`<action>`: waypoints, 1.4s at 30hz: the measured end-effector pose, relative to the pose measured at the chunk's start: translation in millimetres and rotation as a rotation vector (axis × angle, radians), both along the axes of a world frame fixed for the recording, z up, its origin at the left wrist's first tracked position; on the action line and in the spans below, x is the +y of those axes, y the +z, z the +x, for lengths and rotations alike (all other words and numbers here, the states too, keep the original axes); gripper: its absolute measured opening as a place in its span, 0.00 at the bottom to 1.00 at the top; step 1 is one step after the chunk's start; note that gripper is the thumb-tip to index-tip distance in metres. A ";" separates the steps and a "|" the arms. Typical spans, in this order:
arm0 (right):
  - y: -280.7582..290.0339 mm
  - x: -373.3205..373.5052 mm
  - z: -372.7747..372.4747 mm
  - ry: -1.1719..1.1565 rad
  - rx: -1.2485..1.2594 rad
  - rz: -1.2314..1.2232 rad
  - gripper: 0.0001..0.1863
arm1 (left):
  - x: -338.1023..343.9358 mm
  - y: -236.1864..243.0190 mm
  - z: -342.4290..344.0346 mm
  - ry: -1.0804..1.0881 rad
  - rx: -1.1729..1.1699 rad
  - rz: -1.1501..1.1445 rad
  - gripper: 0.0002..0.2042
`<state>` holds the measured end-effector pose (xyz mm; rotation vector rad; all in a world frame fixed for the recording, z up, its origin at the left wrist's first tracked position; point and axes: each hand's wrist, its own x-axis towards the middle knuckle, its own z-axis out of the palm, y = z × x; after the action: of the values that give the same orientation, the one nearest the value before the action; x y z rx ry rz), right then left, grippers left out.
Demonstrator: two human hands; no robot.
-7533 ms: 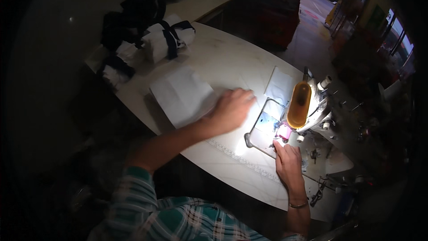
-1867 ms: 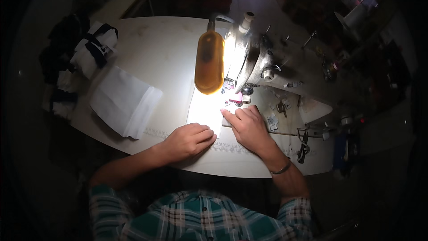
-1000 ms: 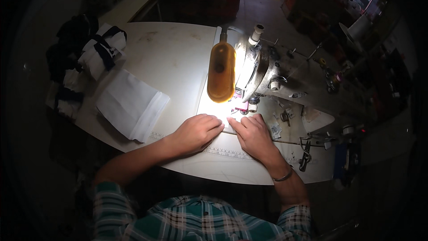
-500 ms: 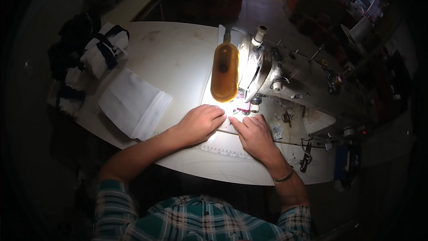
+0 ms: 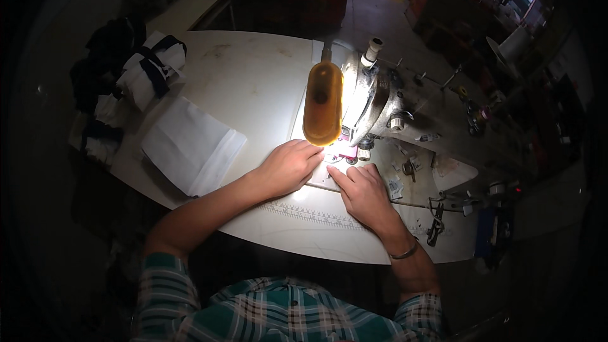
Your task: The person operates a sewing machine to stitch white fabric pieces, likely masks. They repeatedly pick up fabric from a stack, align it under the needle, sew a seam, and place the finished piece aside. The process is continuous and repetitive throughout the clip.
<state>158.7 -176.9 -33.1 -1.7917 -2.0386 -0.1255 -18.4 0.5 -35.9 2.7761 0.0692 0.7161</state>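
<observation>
A sewing machine [image 5: 405, 111] stands right of centre, its needle area brightly lit under an amber oblong lamp cover [image 5: 323, 104]. My left hand [image 5: 291, 166] is left of the needle area, fingers pressed together and tips partly under the lamp. My right hand [image 5: 367, 196] is closed at the front of the machine bed, its index finger reaching toward the pink part [image 5: 347, 151] by the presser foot. Glare hides whatever lies under both sets of fingertips. A folded white cloth [image 5: 193, 145] lies on the table beyond my left forearm.
Bundles of white and navy cloth [image 5: 149, 69] are piled at the table's left edge. A printed ruler strip [image 5: 304, 214] runs along the front of the tabletop [image 5: 247, 76]. Black thread snips [image 5: 436, 225] lie at the right, beside a blue box [image 5: 491, 231].
My left hand has shifted slightly up toward the lamp, and its fingertips have drawn away from my right index finger. My right hand has barely moved.
</observation>
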 end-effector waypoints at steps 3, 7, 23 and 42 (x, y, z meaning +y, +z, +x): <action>0.9 -0.6 0.3 0.002 -0.001 -0.003 0.22 | 1.8 0.6 2.6 0.013 0.022 0.004 0.15; 2.3 -0.7 -0.6 0.007 -0.003 0.006 0.22 | 6.4 -4.5 6.6 0.032 0.052 0.023 0.16; 11.2 -1.6 -2.1 0.011 0.045 -0.009 0.22 | 20.3 -14.3 27.0 0.149 -0.008 0.184 0.05; 13.3 1.7 1.1 0.032 0.042 -0.047 0.20 | 30.3 -6.7 59.0 0.426 -0.012 0.101 0.18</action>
<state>159.8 -175.3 -19.8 -1.7729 -2.0555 -0.0306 40.6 30.8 -42.7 2.8811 0.6551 0.8522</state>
